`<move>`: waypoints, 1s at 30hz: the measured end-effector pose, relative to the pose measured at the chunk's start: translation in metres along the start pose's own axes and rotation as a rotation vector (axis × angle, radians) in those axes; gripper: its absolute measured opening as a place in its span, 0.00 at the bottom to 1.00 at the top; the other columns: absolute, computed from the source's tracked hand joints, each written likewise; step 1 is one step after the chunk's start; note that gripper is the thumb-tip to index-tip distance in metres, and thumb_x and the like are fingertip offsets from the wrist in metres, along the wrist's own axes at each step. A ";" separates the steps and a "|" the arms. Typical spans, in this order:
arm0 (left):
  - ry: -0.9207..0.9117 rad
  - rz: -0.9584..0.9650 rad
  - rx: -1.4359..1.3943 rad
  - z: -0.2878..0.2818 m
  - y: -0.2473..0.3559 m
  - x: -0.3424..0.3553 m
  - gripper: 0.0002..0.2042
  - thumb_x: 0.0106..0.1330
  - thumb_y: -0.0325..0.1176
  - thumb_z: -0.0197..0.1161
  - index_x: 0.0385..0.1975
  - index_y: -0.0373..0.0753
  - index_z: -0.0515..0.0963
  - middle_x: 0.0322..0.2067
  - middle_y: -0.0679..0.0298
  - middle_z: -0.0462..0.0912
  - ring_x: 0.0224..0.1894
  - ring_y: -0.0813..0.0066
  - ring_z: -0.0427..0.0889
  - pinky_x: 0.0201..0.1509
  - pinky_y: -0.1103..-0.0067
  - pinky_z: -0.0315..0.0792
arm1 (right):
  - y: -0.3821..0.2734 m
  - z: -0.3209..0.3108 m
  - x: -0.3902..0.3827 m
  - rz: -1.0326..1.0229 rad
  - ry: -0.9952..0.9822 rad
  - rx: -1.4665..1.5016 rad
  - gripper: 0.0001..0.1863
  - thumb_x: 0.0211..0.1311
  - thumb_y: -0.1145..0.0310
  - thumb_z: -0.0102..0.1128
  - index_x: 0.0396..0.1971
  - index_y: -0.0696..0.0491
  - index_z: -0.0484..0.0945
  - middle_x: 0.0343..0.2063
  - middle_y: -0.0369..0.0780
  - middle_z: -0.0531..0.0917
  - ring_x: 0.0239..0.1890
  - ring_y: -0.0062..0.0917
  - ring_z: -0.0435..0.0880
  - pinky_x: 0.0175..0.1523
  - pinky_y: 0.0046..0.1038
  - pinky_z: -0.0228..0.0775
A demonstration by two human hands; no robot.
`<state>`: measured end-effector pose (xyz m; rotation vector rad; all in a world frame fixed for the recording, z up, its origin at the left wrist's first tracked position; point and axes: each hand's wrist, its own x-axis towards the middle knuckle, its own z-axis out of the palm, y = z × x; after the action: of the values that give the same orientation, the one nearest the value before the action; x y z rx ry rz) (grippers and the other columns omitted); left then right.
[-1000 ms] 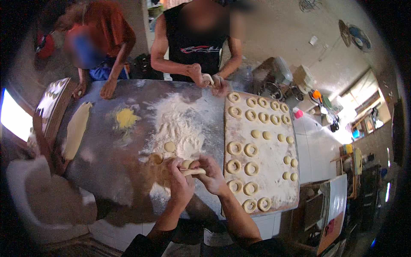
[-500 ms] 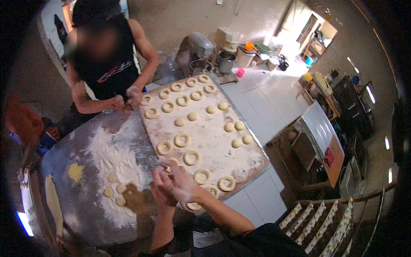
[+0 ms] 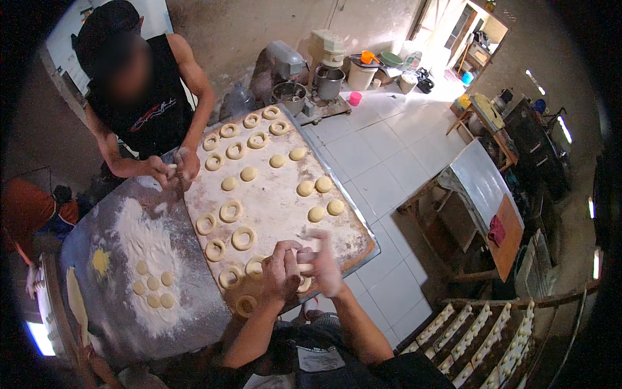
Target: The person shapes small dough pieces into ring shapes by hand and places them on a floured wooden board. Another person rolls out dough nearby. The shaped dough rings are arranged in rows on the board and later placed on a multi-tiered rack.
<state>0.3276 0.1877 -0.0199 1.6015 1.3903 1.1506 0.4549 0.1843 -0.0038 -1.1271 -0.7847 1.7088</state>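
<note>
Both my hands are raised over the near part of a floured board (image 3: pixel 272 201). Between them is a piece of pale dough (image 3: pixel 303 258), partly hidden by my fingers; its full shape cannot be made out. My left hand (image 3: pixel 282 271) is closed around its left side. On the other side is my right hand (image 3: pixel 326 264), smeared by motion, its fingers partly spread. Dough rings lie beneath and left of my hands, among them one ring (image 3: pixel 243 248). Farther right sit several round dough pieces (image 3: pixel 316 214).
Left of the board, a dark tabletop (image 3: pixel 116 194) carries spread flour (image 3: pixel 139 233) and several dough rounds (image 3: pixel 153 282). Across from me, a co-worker's hands (image 3: pixel 173 170) work over the board's edge. Mixers (image 3: pixel 285 61) stand behind; a rack of dough (image 3: pixel 483 337) is lower right.
The view has shifted, so the board appears farther left. My hands have moved toward the board's near right corner, and my right hand has come away from its tight clasp over the left.
</note>
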 end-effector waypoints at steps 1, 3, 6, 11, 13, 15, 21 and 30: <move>0.006 0.012 0.017 0.007 0.003 0.002 0.10 0.69 0.29 0.46 0.45 0.39 0.72 0.34 0.52 0.83 0.36 0.51 0.85 0.42 0.64 0.77 | 0.001 -0.008 -0.002 -0.089 0.013 0.401 0.22 0.69 0.57 0.50 0.55 0.49 0.58 0.28 0.35 0.70 0.26 0.23 0.72 0.36 0.22 0.67; 0.038 0.045 0.043 0.026 0.010 0.002 0.09 0.69 0.28 0.49 0.45 0.40 0.72 0.34 0.53 0.82 0.36 0.53 0.85 0.41 0.66 0.77 | 0.003 -0.024 -0.002 -0.293 0.098 0.032 0.22 0.69 0.56 0.50 0.56 0.47 0.55 0.25 0.35 0.69 0.26 0.22 0.71 0.36 0.25 0.68; -0.095 -0.086 0.091 0.048 0.015 0.005 0.09 0.71 0.29 0.47 0.47 0.40 0.71 0.32 0.52 0.83 0.33 0.53 0.86 0.38 0.66 0.77 | 0.001 -0.040 0.003 -0.255 0.050 -0.325 0.26 0.69 0.51 0.51 0.56 0.49 0.54 0.17 0.34 0.70 0.24 0.22 0.70 0.37 0.29 0.70; -0.153 0.033 0.103 0.064 0.021 0.011 0.09 0.73 0.31 0.46 0.50 0.43 0.66 0.21 0.47 0.79 0.29 0.40 0.82 0.32 0.53 0.72 | -0.012 -0.067 -0.006 -0.193 -0.027 -0.127 0.34 0.71 0.44 0.47 0.63 0.52 0.49 0.21 0.42 0.77 0.35 0.30 0.78 0.42 0.32 0.70; -0.176 -0.072 0.040 0.069 0.025 0.012 0.10 0.73 0.32 0.46 0.51 0.43 0.65 0.24 0.44 0.80 0.30 0.37 0.81 0.33 0.51 0.72 | -0.011 -0.076 -0.006 -0.016 -0.019 -0.580 0.37 0.71 0.38 0.40 0.63 0.56 0.53 0.31 0.49 0.80 0.47 0.37 0.79 0.51 0.33 0.70; -0.191 -0.201 -0.095 0.077 0.029 0.015 0.15 0.75 0.36 0.46 0.56 0.40 0.61 0.31 0.37 0.79 0.36 0.32 0.80 0.40 0.48 0.70 | -0.006 -0.081 0.001 -0.205 0.079 -0.346 0.37 0.71 0.38 0.40 0.62 0.56 0.56 0.41 0.51 0.79 0.50 0.37 0.77 0.55 0.34 0.68; -0.130 -0.155 0.710 0.075 0.012 0.038 0.24 0.73 0.46 0.49 0.62 0.37 0.64 0.44 0.41 0.79 0.46 0.42 0.79 0.58 0.55 0.67 | -0.001 -0.096 0.014 0.033 0.414 -0.930 0.39 0.64 0.47 0.58 0.67 0.54 0.56 0.49 0.55 0.79 0.53 0.47 0.79 0.59 0.52 0.61; -0.429 -0.010 0.748 0.048 -0.011 0.012 0.39 0.62 0.50 0.63 0.69 0.42 0.55 0.51 0.42 0.72 0.53 0.41 0.74 0.59 0.54 0.66 | 0.039 -0.097 0.005 -0.101 0.480 -1.476 0.44 0.52 0.51 0.68 0.66 0.53 0.59 0.53 0.50 0.77 0.60 0.46 0.70 0.61 0.53 0.55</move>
<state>0.3690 0.2028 -0.0449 2.1720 1.6090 0.2193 0.5307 0.1762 -0.0755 -2.2360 -1.7819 0.4731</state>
